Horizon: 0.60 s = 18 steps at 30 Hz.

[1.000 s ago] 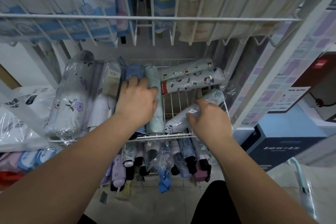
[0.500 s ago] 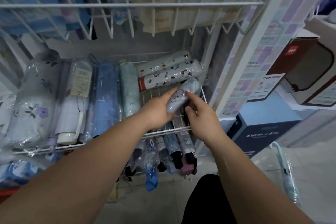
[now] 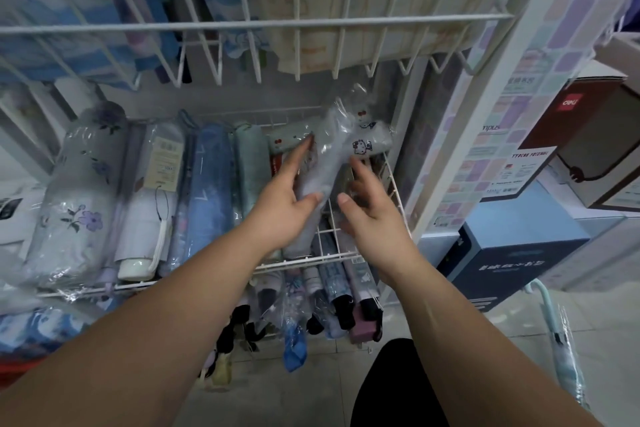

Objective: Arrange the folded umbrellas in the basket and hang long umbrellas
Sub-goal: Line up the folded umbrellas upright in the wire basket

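roughly mid-job i'd say. the left part of the wire basket (image 3: 311,258) looks sorted: a floral umbrella (image 3: 79,191), a white one with a paper tag (image 3: 152,201), a blue one (image 3: 211,184) and a mint-green one (image 3: 251,166) lie side by side, all lengthwise. the right part isn't there yet, with bare wire showing and two cat-print umbrellas (image 3: 367,146) lying crosswise at the back

the left hand (image 3: 287,198) grips a pale grey folded umbrella (image 3: 325,166), thumb on the near side and fingers along the far side, holding it tilted above that gap. the right hand (image 3: 374,215) is spread and loose just beside it. can't tell if it's actually touching

still to do, as far as i can judge: lay this one down in line, probably turn the crosswise pair, and deal with the long umbrella (image 3: 554,322) with the curved mint handle down by the floor on the right, which isn't hung anywhere. more folded umbrellas (image 3: 329,305) sit in a lower tier, handles pointing out

texture-wise everything's a soft fabric cylinder in crinkly clear plastic – shiny and likely slippery – so the sleeve may slide on the roll. the basket is thin white coated wire with wide gaps, so small ends could poke through
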### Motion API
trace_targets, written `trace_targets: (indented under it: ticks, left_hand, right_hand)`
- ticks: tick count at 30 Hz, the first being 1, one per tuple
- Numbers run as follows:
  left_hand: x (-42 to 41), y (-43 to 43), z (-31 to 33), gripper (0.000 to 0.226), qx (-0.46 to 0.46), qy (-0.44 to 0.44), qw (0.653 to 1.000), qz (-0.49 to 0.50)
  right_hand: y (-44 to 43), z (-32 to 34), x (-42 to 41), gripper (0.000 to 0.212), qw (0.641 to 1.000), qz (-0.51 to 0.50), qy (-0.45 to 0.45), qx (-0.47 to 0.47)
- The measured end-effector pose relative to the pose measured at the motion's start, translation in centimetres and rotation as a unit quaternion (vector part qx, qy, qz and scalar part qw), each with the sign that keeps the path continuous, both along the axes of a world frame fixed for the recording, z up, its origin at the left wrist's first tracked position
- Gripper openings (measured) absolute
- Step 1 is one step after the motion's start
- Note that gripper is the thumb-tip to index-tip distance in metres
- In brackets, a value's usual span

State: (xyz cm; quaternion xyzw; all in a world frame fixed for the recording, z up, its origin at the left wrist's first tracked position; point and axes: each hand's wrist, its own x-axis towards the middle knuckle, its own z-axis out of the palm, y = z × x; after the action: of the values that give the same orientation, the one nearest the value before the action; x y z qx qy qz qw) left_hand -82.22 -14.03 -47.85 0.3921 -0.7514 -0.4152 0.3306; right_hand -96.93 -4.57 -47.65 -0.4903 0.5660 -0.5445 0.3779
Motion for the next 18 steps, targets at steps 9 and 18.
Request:
trace_targets:
  ticks: [9,18]
  left_hand:
    - [0.6,-1.0,0.7,0.103,0.040,0.022,0.999,0.000]
    - [1.3,-2.8,3.9,0.103,0.152,0.247,0.946,0.142]
  right_hand:
    - [-3.4,-0.5,2.0,0.061,0.997,0.041,-0.071,0.012]
    - [-3.0,0.1,1.6,0.072,0.997,0.066,0.010,0.040]
